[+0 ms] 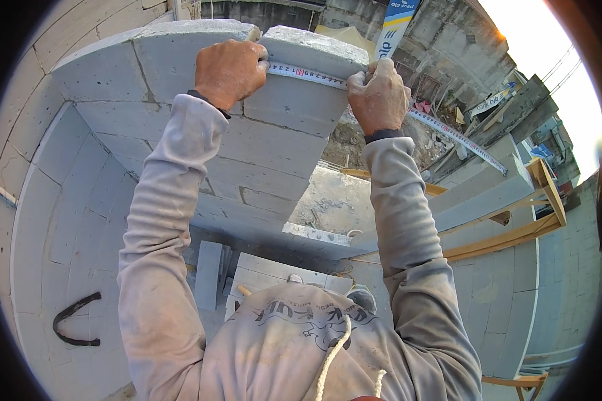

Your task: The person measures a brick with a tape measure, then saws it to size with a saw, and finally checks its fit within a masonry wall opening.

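A white tape measure (306, 74) with black and red markings is stretched along the upper face of a grey block (294, 103) at the top of the wall. My left hand (231, 72) is closed at the tape's left end, beside the joint between two blocks. Near the block's right end, my right hand (380, 97) pinches the tape between thumb and fingers. Beyond it the blade runs down to the right over the wall opening. The tape's case is not visible.
A window-like opening with a pale sill (318, 232) lies below my right hand. Wooden framing (508, 237) stands at the right. Loose blocks (209, 274) are below, a black curved strip (73, 319) at lower left. A blue and white banner (396, 27) hangs behind.
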{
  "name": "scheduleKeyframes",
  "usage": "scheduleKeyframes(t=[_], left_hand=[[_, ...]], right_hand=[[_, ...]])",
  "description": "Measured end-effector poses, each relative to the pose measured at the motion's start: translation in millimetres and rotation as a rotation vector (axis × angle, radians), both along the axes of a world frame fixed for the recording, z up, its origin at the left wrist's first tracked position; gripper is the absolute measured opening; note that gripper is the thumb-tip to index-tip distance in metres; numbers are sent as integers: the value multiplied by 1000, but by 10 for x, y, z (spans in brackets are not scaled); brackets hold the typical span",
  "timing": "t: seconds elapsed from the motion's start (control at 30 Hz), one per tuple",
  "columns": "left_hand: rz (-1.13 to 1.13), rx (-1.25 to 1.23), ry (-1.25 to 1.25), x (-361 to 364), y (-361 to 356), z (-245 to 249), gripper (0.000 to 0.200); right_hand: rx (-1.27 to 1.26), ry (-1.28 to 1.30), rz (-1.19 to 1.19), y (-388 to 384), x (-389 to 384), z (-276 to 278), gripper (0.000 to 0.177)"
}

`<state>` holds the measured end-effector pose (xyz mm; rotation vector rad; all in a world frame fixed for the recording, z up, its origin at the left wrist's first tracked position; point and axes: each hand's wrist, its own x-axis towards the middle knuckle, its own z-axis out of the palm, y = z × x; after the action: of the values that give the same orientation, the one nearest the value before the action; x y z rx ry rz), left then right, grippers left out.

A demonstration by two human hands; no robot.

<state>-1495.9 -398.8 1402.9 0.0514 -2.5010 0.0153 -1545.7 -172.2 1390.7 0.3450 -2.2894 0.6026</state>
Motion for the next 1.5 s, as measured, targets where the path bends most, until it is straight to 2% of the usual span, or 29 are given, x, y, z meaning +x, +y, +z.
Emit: scheduleKeyframes(t=[0.27,0.37,0.47,0.53,0.63,0.77,0.9,1.03,1.13,1.23,1.27,1.3,1.33,1.43,1.5], left_hand=[[24,94,-140,58,-2,-98,23],[-10,148,-152,149,-20,-323,25],[16,182,-223,312,-4,-672,26],[74,251,-329,451,15,-996,26],[-18,361,-368,712,-24,-1811,23],[111,516,-641,1349,34,-2883,21],[240,676,-837,2383,-30,-3668,23],[451,725,-1052,3470,-172,-4316,23],[571,797,-1122,4080,-349,-4346,23],[654,748,-1103,4519,-494,-4324,26],[646,707,-1107,4542,-554,-4317,27],[609,719,-1064,4576,-592,-4229,28],[608,685,-1114,4530,-636,-4153,27],[545,661,-1014,4531,-782,-4270,25],[543,673,-1013,4460,-809,-4078,24]], right_hand=[[-3,16,7,36,-17,-39,24],[-132,-24,133,134,-45,-13,23],[-151,14,133,142,-38,25,24],[-133,-5,116,157,-65,29,24],[-103,77,33,109,-101,-21,23],[-8,82,-103,64,-179,-82,28],[36,97,-171,267,-525,-249,40],[101,65,-219,436,-733,-277,41],[167,71,-286,438,-801,-306,44],[38,3,-246,281,-635,-357,43],[-17,26,-228,276,-631,-389,42],[54,133,-263,166,-502,-398,38],[24,109,-263,-3,-228,-343,35],[-192,74,-213,-187,44,-413,27],[-165,-25,-216,-167,70,-518,25]])
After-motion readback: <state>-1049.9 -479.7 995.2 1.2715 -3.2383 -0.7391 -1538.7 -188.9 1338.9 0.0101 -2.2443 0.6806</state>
